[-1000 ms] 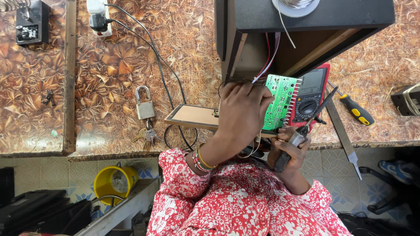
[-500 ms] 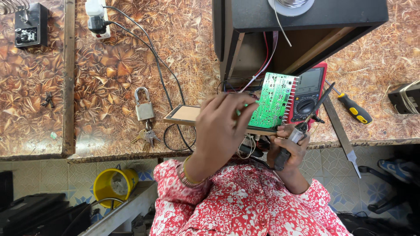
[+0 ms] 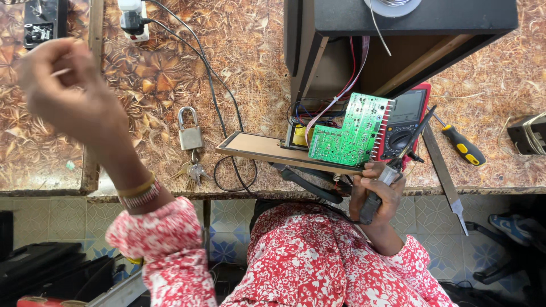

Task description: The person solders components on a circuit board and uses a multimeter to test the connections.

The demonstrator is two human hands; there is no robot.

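Observation:
My left hand [image 3: 74, 99] is raised over the left part of the table, blurred, with its fingers curled; whether it holds anything is unclear. My right hand [image 3: 378, 190] grips a dark-handled soldering iron [image 3: 398, 159] at the table's front edge, its tip slanting up across a red multimeter [image 3: 406, 122]. Just above that hand a green circuit board [image 3: 352, 136] stands tilted on a thin wooden panel [image 3: 261, 149]. Coloured wires run from the board into an open black box [image 3: 398, 28].
A padlock with keys [image 3: 190, 139] lies left of the panel beside a black cable [image 3: 219, 96] running to a white plug [image 3: 132, 20]. A yellow-and-black screwdriver [image 3: 463, 145] and a long metal file [image 3: 446, 179] lie at the right. Dark pliers [image 3: 307, 181] sit under the panel.
My left hand has left the circuit board and swung up and far to the left. The board now shows uncovered. My right hand keeps the soldering iron in place.

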